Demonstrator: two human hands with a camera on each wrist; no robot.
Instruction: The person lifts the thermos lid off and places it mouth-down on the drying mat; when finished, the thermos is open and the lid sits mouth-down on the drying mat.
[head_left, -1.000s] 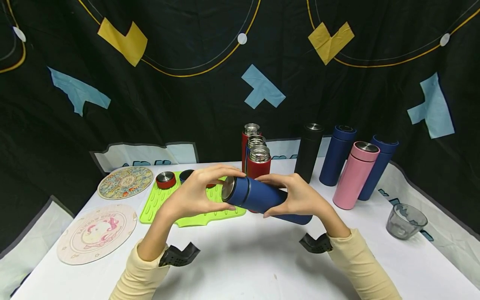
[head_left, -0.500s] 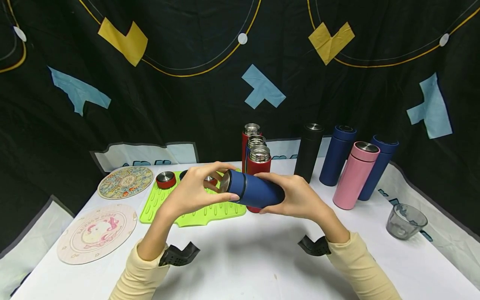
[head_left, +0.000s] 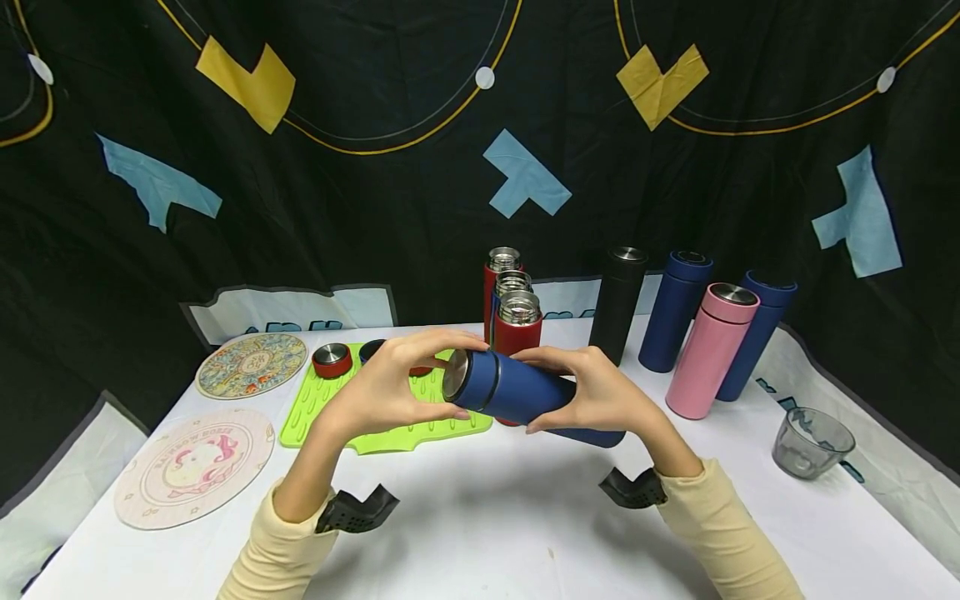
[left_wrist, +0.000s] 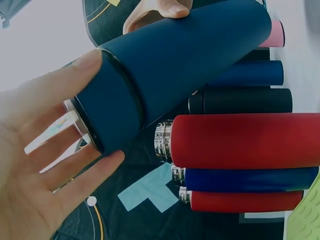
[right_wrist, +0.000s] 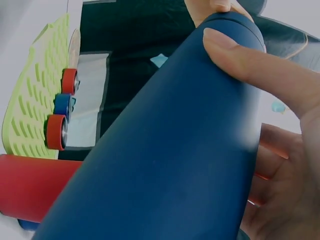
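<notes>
A blue thermos bottle (head_left: 525, 392) is held tilted above the white table, its lidded end up to the left and its base down to the right. My left hand (head_left: 378, 392) grips the blue lid (head_left: 477, 382), thumb on the near side and fingers on the far side. The lid sits on the bottle, with a dark ring at the seam. My right hand (head_left: 600, 390) grips the body around its middle; in the right wrist view the thumb lies along the blue bottle (right_wrist: 165, 140). Part of the body is hidden by that hand.
Behind stand lidless bottles, the nearest a red bottle (head_left: 517, 333). Lids, including a red lid (head_left: 332, 360), lie on a green mat (head_left: 315, 408). To the right stand a black bottle (head_left: 618, 304), a pink bottle (head_left: 711, 350), blue bottles and a glass cup (head_left: 812, 443). Round mats lie left.
Since half a second ago, the bottle's base has swung out to the lower right and shows beyond my right hand. My left hand has turned on the lid, its fingers now over the top.
</notes>
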